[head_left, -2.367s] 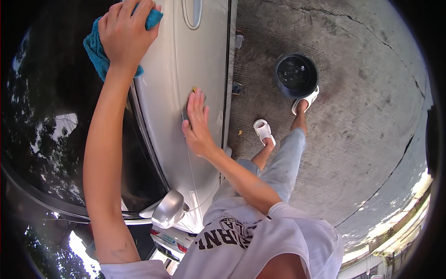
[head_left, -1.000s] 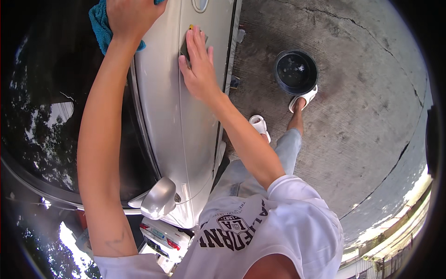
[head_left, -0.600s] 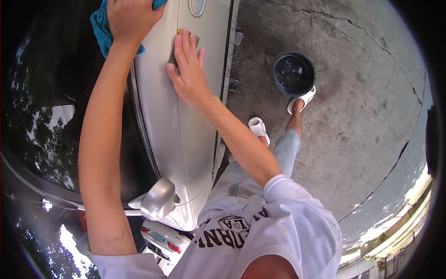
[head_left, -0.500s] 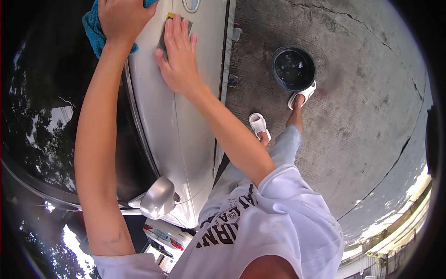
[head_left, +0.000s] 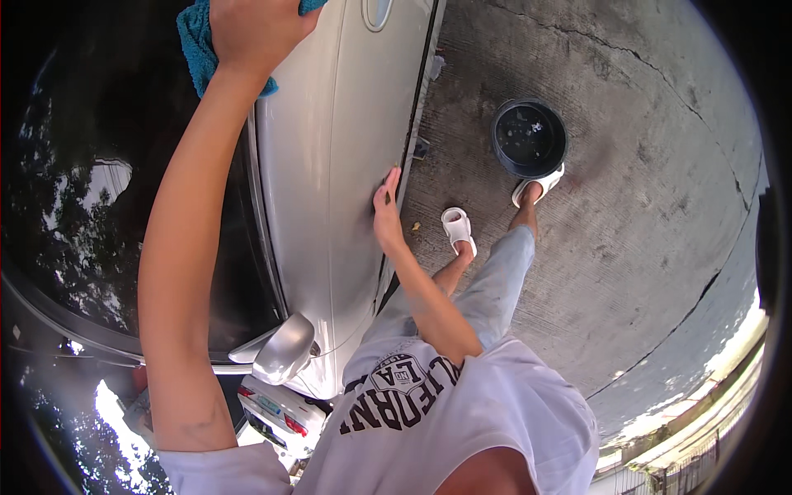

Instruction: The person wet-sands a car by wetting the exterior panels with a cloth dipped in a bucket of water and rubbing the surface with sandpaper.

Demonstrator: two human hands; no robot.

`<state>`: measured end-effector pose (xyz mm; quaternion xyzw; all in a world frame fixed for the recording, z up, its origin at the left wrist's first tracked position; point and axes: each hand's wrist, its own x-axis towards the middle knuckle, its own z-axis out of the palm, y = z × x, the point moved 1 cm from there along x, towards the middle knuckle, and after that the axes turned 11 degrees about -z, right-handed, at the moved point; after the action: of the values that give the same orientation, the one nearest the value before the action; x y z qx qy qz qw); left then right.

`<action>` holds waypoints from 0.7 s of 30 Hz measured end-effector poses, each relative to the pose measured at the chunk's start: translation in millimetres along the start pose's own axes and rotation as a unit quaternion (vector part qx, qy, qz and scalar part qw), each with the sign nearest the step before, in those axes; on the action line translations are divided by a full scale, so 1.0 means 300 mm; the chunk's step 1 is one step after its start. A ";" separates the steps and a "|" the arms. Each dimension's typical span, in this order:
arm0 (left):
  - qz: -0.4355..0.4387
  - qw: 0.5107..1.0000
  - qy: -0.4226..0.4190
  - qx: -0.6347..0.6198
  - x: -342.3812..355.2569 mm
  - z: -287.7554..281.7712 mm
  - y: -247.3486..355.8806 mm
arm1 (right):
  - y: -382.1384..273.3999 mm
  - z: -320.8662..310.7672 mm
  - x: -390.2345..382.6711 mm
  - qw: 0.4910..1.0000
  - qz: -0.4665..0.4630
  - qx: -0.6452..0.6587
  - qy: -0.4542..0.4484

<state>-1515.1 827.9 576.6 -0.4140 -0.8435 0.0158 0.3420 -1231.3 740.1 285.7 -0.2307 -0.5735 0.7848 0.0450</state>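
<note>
My left hand [head_left: 256,31] is at the upper edge of the view, resting over a teal cloth [head_left: 196,49] beside the car's dark window. Its fingertips are cut off or hidden, and the cloth bunches out on both sides. Lower down, my right hand [head_left: 388,213] lies against the outer side of the silver car door [head_left: 355,140], seen edge-on with fingers pointing up. A small dark bit of a thin pad [head_left: 388,198] shows between thumb and fingers; the rest of it is hidden.
A door handle [head_left: 377,12] is above my right hand, and a silver side mirror [head_left: 285,348] juts out near my body. On the concrete floor [head_left: 643,223] a dark bucket [head_left: 530,138] with liquid stands by my foot in a white sandal [head_left: 540,186]. A white car [head_left: 280,417] is parked beyond the mirror.
My right hand has moved from the door's upper surface, where it lay flat on the pad, down and right to the door's side. My left hand stays on the cloth as the view shifts.
</note>
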 end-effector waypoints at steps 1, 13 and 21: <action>0.001 1.000 0.005 -0.008 0.017 0.008 0.013 | 0.085 0.040 -0.190 0.988 0.098 0.106 0.045; 0.008 0.999 0.023 0.031 -0.035 -0.021 -0.043 | -0.056 -0.003 0.149 1.000 -0.017 -0.003 -0.022; 0.008 0.999 0.009 0.037 -0.044 -0.019 -0.047 | -0.225 0.003 0.274 0.999 -0.017 -0.004 -0.035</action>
<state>-1515.9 807.9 577.8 -0.4073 -0.8362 0.0464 0.3643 -1317.8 789.6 322.4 -0.1937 -0.5820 0.7889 0.0376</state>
